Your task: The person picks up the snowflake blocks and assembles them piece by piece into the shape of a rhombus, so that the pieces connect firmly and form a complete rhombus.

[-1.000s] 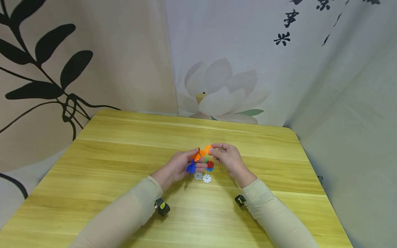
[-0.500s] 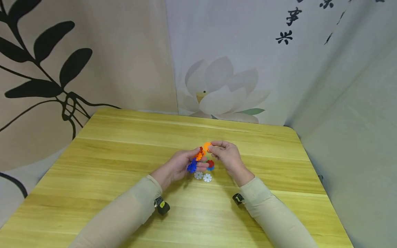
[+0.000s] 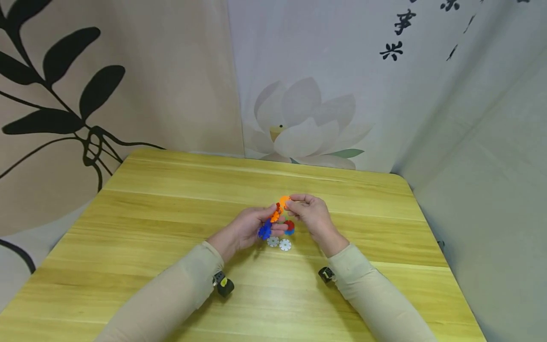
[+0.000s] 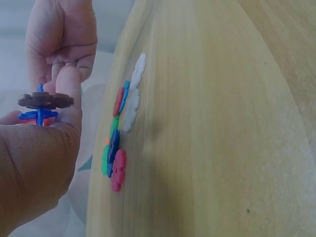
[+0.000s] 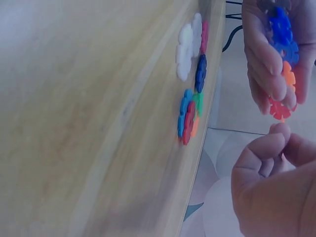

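My left hand (image 3: pixel 244 229) holds a chain of joined snowflake discs above the table. The chain has blue discs (image 3: pixel 265 232), an orange disc (image 3: pixel 275 217) and a red disc (image 5: pixel 280 108); a brownish disc (image 4: pixel 45 100) sits crosswise on it in the left wrist view. Between thumb and fingers, my right hand (image 3: pixel 317 217) pinches another orange disc (image 3: pixel 284 201) right at the chain's red end. In the right wrist view, the fingertips hide most of this disc.
Loose discs lie on the wooden table (image 3: pixel 171 199) under the hands: white discs (image 3: pixel 285 245), a red disc (image 3: pixel 290 225) overlapping a light blue disc (image 4: pixel 125 94), a dark blue disc (image 5: pixel 200 74), a green disc (image 5: pixel 198 103) and a pink disc (image 4: pixel 118 170). Printed curtains stand behind.
My right hand has moved slightly left, bringing the pinched orange disc closer to the chain's red end. The left hand has turned the chain a little and keeps its hold.
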{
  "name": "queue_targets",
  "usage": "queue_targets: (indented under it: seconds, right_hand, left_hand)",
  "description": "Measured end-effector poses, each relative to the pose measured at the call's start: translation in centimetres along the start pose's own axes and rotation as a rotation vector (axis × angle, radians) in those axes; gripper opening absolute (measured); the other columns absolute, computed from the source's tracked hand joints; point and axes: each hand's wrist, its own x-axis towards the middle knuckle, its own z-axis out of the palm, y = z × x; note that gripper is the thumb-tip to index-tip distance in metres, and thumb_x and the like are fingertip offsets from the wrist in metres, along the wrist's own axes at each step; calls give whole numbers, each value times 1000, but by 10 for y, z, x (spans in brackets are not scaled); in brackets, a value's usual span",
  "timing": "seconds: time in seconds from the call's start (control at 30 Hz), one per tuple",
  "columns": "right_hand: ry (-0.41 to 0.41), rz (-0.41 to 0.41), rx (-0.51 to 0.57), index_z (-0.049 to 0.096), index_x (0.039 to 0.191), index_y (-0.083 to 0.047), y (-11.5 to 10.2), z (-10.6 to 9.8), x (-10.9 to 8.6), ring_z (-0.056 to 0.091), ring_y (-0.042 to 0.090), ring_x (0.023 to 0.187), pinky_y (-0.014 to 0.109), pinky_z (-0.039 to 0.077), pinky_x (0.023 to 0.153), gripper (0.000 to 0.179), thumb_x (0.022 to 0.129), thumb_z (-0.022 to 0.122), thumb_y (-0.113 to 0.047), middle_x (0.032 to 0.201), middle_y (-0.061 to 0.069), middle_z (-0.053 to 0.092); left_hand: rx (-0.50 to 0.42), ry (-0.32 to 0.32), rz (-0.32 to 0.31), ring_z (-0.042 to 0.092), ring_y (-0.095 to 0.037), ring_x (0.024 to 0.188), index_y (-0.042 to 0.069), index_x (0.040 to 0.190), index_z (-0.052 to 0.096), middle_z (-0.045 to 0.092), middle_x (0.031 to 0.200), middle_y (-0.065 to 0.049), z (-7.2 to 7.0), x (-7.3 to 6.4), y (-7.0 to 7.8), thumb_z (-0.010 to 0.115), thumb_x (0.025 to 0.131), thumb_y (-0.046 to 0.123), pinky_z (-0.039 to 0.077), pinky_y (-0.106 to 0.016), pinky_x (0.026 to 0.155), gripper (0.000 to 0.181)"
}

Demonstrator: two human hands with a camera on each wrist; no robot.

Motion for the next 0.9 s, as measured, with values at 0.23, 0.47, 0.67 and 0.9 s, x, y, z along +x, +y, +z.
queue_targets:
  seconds: [0.23,0.47,0.67,0.9]
  right_hand:
    - [20,6,35,73,125,-1,2,1,0,72,12,77,31,63,76,28,100,77,-14,84,-1,78]
    - [5,19,28,73,127,-2,5,-4,0,70,11,78,29,64,78,30,100,77,-14,89,-2,77]
    - [-11,3,15,74,126,-4,7,-7,0,69,12,78,28,63,78,29,99,78,-15,89,-3,77]
    - [-25,-8,-8,74,127,-4,12,-10,0,70,19,84,25,61,75,29,100,78,-15,92,-3,77]
  left_hand:
    - [-1,0,10,81,-17,94,-12,147,50,77,116,-14,-3,0,0,49,115,35,67,-31,91,57]
    - [72,78,25,79,-16,87,-6,145,53,76,116,-14,-4,1,0,57,113,32,68,-30,85,50]
    - [311,219,101,69,-14,78,0,141,62,75,111,-17,-5,1,-1,66,108,29,64,-23,70,44]
    - [405,237,131,66,-15,77,4,135,68,74,107,-16,-3,1,-1,69,107,25,63,-25,70,35]
